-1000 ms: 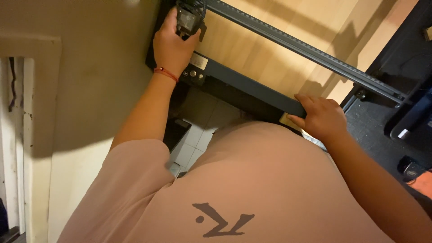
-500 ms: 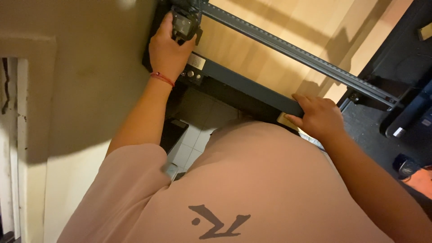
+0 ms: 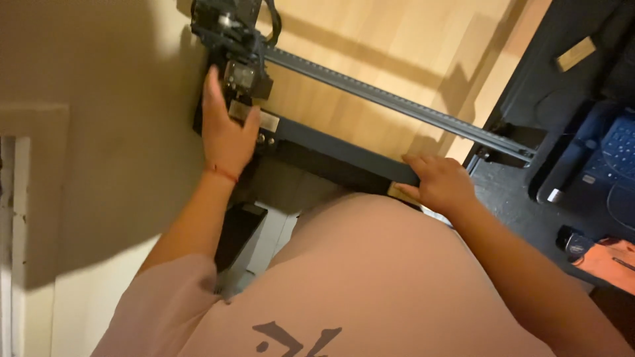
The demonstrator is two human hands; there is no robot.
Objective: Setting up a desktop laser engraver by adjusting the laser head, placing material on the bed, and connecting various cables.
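A dark metal frame machine lies on a light wooden board [image 3: 403,46]. Its front rail [image 3: 331,149] runs from left to right, and a slanted gantry rail [image 3: 397,102] crosses above it. A black head module [image 3: 241,73] sits at the gantry's left end. My left hand [image 3: 225,135] rests flat on the frame's left corner just below that module, fingers stretched out and thumb spread. A red cord circles that wrist. My right hand [image 3: 440,182] is curled over the right end of the front rail. My pink shirt fills the bottom of the view.
A beige wall [image 3: 99,132] stands at the left. To the right is a black surface [image 3: 522,198] with a blue-lit keyboard [image 3: 618,149], a small wooden block [image 3: 574,53] and an orange object [image 3: 612,261]. Pale floor tiles [image 3: 268,244] and a black support [image 3: 238,228] show below the frame.
My left hand has let go of the head module and slid down onto the frame's corner. My right hand stays on the front rail. The view has shifted a little.
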